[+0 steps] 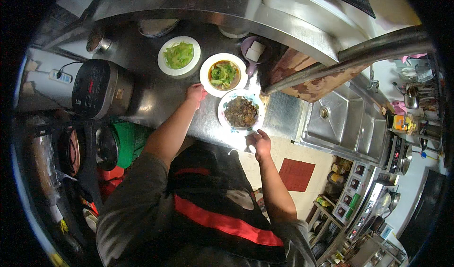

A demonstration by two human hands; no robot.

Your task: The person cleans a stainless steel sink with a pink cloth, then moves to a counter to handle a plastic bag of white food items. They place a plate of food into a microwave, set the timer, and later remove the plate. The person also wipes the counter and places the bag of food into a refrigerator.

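Observation:
My left hand (197,95) is at the left edge of a white plate (204,76) of cooked leafy greens (223,74) in brown sauce. Its fingers are loosely curled, and whether they grip the rim cannot be told. At the near rim of a flower-patterned plate (260,105) is my right hand (260,145), fingertips by the edge; a firm hold is not visible. Dark brown, shredded-looking food (241,112) fills that plate. The two plates sit rim to rim on a stainless steel counter (152,93). Farther left stands another white plate (162,63) with pale green sliced vegetables (178,55).
A purple dish with a handle (251,69) holds white blocks. To the left stands a black rice cooker (101,89). A steel shelf (212,18) overhangs the counter; a metal pole (301,77) slants past a wooden board (322,84). Right is a steel sink (333,121).

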